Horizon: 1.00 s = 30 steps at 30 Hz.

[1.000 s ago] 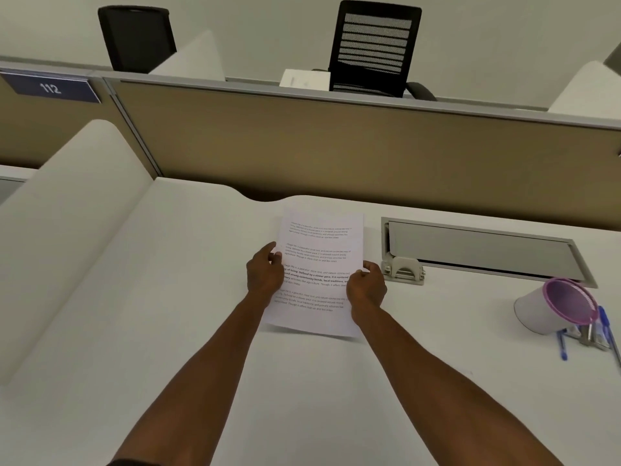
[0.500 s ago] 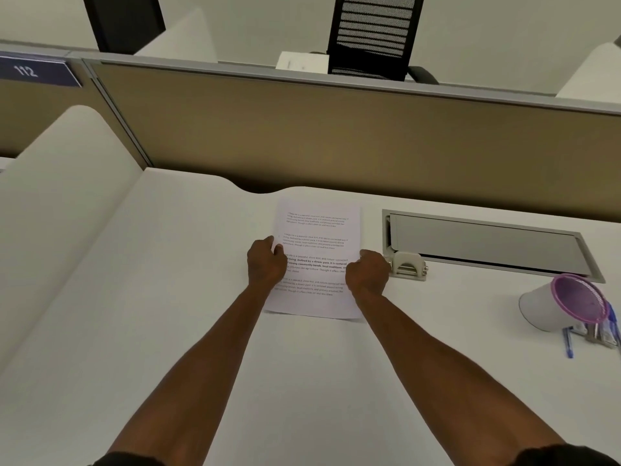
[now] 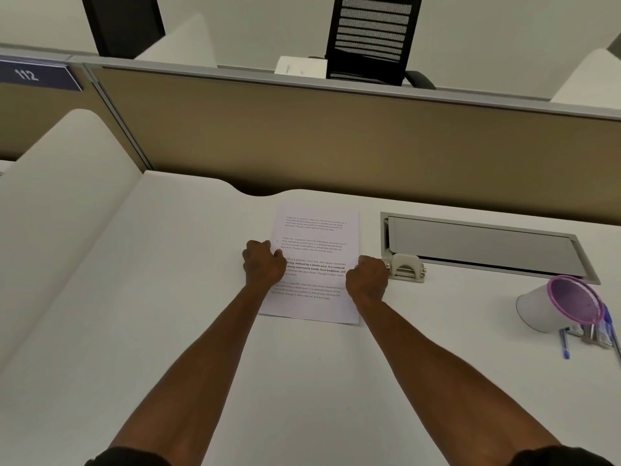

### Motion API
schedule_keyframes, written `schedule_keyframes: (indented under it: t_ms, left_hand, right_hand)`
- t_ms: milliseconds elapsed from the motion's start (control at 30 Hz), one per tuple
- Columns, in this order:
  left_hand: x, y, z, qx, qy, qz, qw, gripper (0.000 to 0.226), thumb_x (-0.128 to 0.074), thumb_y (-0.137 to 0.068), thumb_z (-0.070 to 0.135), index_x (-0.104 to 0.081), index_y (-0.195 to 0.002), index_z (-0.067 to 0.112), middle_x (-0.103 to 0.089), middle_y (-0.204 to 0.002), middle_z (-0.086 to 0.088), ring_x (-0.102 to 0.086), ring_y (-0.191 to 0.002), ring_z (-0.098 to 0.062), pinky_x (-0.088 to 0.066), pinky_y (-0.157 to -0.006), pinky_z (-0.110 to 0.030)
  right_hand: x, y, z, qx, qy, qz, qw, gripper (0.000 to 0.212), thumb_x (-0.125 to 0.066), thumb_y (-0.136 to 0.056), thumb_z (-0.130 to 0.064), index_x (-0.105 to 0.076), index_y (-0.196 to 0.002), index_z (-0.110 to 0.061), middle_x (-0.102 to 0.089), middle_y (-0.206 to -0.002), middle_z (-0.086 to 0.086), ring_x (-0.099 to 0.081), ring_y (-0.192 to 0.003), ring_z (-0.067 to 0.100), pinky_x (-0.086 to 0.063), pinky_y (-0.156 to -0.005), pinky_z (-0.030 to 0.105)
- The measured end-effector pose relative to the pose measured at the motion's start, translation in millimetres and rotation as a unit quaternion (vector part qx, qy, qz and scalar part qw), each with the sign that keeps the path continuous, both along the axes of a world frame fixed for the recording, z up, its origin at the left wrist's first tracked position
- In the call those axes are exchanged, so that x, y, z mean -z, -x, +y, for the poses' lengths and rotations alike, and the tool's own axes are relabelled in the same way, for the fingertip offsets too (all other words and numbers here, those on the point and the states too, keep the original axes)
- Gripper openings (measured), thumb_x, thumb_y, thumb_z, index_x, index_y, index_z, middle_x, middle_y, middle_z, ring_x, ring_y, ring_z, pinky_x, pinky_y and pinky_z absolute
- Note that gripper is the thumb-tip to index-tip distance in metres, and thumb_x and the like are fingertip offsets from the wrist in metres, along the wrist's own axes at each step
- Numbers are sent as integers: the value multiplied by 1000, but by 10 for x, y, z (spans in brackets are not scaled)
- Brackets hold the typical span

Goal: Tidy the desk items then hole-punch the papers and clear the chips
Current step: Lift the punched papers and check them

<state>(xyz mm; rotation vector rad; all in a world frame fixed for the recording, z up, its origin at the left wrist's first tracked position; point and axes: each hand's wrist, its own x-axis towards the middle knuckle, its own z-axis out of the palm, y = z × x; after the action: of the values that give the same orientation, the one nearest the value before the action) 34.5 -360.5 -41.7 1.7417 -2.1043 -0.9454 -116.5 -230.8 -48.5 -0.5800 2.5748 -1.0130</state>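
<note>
Both hands sit on the papers [image 3: 316, 264], which lie flat on the white bench [image 3: 168, 297]. The left hand [image 3: 263, 265] is curled at the sheet's left edge with its grip closed on that edge, and the right hand [image 3: 367, 277] is curled at the right edge; whether its grip pinches the paper or only presses on it I cannot tell. Just beyond the right hand, touching or nearly touching its knuckles, stands the hole punch [image 3: 405, 268], with the paper's edge not yet inside it. Further off to the right of that hand a white cup with a purple rim [image 3: 557, 306] lies tipped on its side, with blue pens [image 3: 564, 343] and a clip spilled beside it. So the tidying looks unfinished, no holes show in the sheet, and no chips are visible; punching and clearing both remain.
</note>
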Motion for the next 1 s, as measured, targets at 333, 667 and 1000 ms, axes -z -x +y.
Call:
schedule_keyframes:
  t_ms: [333, 667, 1000]
  left_hand:
    - [54, -31, 4, 13, -1, 12, 1000, 47, -53, -98, 24, -51, -138, 0, -46, -137, -20, -42, -131, -36, -37, -107, -41]
    - [88, -63, 18, 6, 4, 32, 999, 36, -53, -96, 19, -58, -119, -8, -53, -124, -24, -48, -121, -38, -40, -101, -42]
    - [15, -201, 448, 33, 107, 65, 992, 45, -55, -95, 15, -49, -138, 2, -48, -132, -19, -40, -125, -35, -38, -102, -40]
  right_hand:
    - [20, -8, 30, -24, -24, 4, 999, 15, -57, -76, 0, -66, -87, -4, -66, -101, 23, -59, -92, 31, -38, -71, 31]
    - [-90, -25, 58, -14, -27, 20, 999, 21, -61, -89, -19, -69, -102, -4, -66, -111, 18, -61, -107, 31, -46, -84, 33]
    - [-234, -49, 741, 8, 89, 17, 996, 15, -62, -88, -13, -77, -83, -12, -75, -81, 1, -66, -78, 14, -45, -74, 19]
